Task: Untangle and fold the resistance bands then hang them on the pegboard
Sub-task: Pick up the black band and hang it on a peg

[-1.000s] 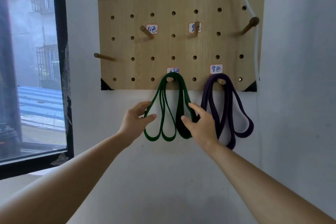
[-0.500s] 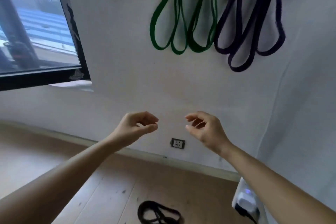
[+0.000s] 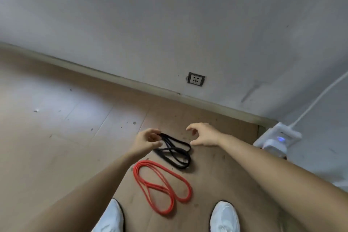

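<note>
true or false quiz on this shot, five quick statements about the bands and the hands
1. The red band lies on the floor between the shoes and the black band. True.
2. The right hand holds the red band. False: it holds nothing and hovers beside the black band.
3. The left hand has its fingertips at one end of the black band. True.
4. The black band hangs on a peg. False: it lies in loops on the floor.
5. A wall socket sits low on the wall beyond the bands. True.
</note>
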The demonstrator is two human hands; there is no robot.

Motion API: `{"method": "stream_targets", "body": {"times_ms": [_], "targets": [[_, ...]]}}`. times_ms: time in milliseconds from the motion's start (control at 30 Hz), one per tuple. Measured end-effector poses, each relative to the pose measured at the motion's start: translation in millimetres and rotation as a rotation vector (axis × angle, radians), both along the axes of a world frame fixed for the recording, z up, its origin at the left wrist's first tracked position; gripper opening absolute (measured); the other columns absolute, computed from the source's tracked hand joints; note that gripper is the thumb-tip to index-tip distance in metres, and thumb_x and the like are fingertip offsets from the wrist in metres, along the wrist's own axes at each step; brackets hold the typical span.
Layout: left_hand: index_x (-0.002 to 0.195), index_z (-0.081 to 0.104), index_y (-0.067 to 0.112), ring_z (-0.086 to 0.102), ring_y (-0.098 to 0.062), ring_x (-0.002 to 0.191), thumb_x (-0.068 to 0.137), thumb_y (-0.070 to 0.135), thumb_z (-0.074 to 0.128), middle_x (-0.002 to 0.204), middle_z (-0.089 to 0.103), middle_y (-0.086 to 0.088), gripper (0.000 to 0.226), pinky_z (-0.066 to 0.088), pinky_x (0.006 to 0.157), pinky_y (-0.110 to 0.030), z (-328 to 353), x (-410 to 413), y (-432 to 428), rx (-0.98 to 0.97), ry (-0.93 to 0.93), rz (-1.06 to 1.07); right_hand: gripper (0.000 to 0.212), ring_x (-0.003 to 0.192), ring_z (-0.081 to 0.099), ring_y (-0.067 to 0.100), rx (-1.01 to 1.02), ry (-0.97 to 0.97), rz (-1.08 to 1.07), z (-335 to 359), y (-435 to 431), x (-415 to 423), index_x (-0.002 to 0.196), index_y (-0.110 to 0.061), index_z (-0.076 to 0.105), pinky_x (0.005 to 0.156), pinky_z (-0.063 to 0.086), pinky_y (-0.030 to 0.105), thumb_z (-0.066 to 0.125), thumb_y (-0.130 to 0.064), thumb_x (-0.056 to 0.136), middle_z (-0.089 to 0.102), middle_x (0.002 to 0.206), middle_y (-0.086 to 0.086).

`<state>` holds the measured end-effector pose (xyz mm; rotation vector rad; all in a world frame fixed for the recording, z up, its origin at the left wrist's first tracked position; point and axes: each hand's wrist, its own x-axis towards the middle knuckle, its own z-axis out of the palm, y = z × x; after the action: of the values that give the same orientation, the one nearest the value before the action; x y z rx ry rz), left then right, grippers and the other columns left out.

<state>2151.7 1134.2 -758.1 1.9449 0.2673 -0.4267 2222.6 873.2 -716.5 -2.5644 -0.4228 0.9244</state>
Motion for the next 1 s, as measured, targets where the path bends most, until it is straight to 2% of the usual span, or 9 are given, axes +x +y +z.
{"method": "stream_targets", "body": {"times_ms": [133, 233, 333, 500, 600, 700, 867, 933, 1000], "targets": [[0.124, 0.066, 0.02, 0.072, -0.02, 0.093, 0.078, 0.006, 0.082, 0.107, 0.072, -0.002, 0.05, 0.06, 0.08, -0.028, -52.2, -13.0, -6.5, -0.025, 0.059, 0.037, 0.059, 0.09, 0.058, 0.016, 0.1, 0.078, -0.089, -55.4, 13.8, -15.0, 0.134, -0.019, 0.062, 0.079, 0.04, 0.019, 0.082, -0.022, 0.079, 0.066, 0.112, 0.006], [0.125, 0.065, 0.025, 0.071, -0.016, 0.095, 0.075, 0.015, 0.084, 0.114, 0.07, 0.003, 0.054, 0.061, 0.086, -0.037, -84.2, -14.7, -5.9, -0.009, 0.084, 0.113, 0.06, 0.089, 0.056, 0.012, 0.133, 0.093, -0.162, -91.8, 18.7, -24.0, 0.134, -0.015, 0.063, 0.086, 0.043, 0.02, 0.083, -0.019, 0.078, 0.066, 0.119, 0.008], [0.128, 0.059, 0.027, 0.066, -0.019, 0.103, 0.08, 0.015, 0.082, 0.125, 0.064, -0.002, 0.055, 0.059, 0.087, -0.04, -113.1, -14.8, -8.0, -0.008, 0.102, 0.254, 0.06, 0.108, 0.058, 0.02, 0.126, 0.061, -0.231, -121.4, 19.5, -26.5, 0.134, -0.016, 0.063, 0.099, 0.043, 0.026, 0.083, -0.025, 0.078, 0.061, 0.122, 0.007], [0.144, 0.045, 0.022, 0.057, -0.021, 0.119, 0.08, 0.018, 0.083, 0.137, 0.045, 0.003, 0.075, 0.052, 0.102, -0.044, -139.0, -4.5, -14.2, -0.108, 0.15, 0.439, 0.067, 0.13, 0.049, 0.027, 0.147, 0.012, -0.388, -155.4, 19.4, -19.8, 0.14, -0.016, 0.059, 0.101, 0.031, 0.022, 0.084, -0.03, 0.079, 0.055, 0.136, 0.01], [0.152, 0.036, 0.019, 0.051, -0.016, 0.124, 0.083, 0.007, 0.08, 0.141, 0.047, 0.003, 0.082, 0.049, 0.108, -0.045, -147.4, 4.9, -19.0, -0.246, 0.215, 0.51, 0.078, 0.139, 0.043, 0.029, 0.154, 0.084, -0.398, -170.2, 19.6, -17.4, 0.146, -0.022, 0.052, 0.117, 0.032, 0.034, 0.086, -0.035, 0.076, 0.05, 0.146, 0.012], [0.155, 0.03, 0.024, 0.052, -0.019, 0.126, 0.083, 0.008, 0.081, 0.144, 0.045, 0.004, 0.089, 0.054, 0.099, -0.045, -158.9, 7.0, -17.5, -0.302, 0.263, 0.562, 0.084, 0.139, 0.043, 0.029, 0.172, 0.131, -0.423, -181.4, 20.9, -21.1, 0.147, -0.027, 0.049, 0.118, 0.036, 0.047, 0.088, -0.038, 0.073, 0.049, 0.148, 0.008], [0.145, 0.048, 0.009, 0.065, -0.013, 0.095, 0.085, 0.016, 0.081, 0.124, 0.061, -0.004, 0.068, 0.051, 0.072, -0.023, -169.9, 13.8, -9.4, -0.295, 0.312, 0.543, 0.076, 0.133, 0.049, 0.023, 0.254, 0.142, -0.537, -189.3, 22.7, -23.6, 0.143, -0.025, 0.053, 0.115, 0.04, 0.043, 0.088, -0.032, 0.075, 0.053, 0.143, 0.005], [0.137, 0.055, 0.009, 0.066, -0.014, 0.094, 0.085, 0.019, 0.081, 0.118, 0.063, -0.002, 0.059, 0.052, 0.072, -0.024, -173.4, 17.5, -7.4, -0.29, 0.311, 0.529, 0.071, 0.131, 0.05, 0.022, 0.269, 0.146, -0.54, -190.6, 22.1, -24.7, 0.141, -0.024, 0.056, 0.114, 0.04, 0.039, 0.087, -0.028, 0.077, 0.053, 0.141, 0.005], [0.13, 0.06, 0.012, 0.068, -0.019, 0.099, 0.085, 0.022, 0.081, 0.122, 0.066, -0.004, 0.051, 0.058, 0.081, -0.033, -176.5, 22.2, -6.0, -0.326, 0.32, 0.547, 0.066, 0.125, 0.051, 0.019, 0.267, 0.136, -0.526, -190.2, 21.2, -26.5, 0.138, -0.023, 0.058, 0.108, 0.039, 0.031, 0.086, -0.025, 0.078, 0.053, 0.135, 0.004]]}}
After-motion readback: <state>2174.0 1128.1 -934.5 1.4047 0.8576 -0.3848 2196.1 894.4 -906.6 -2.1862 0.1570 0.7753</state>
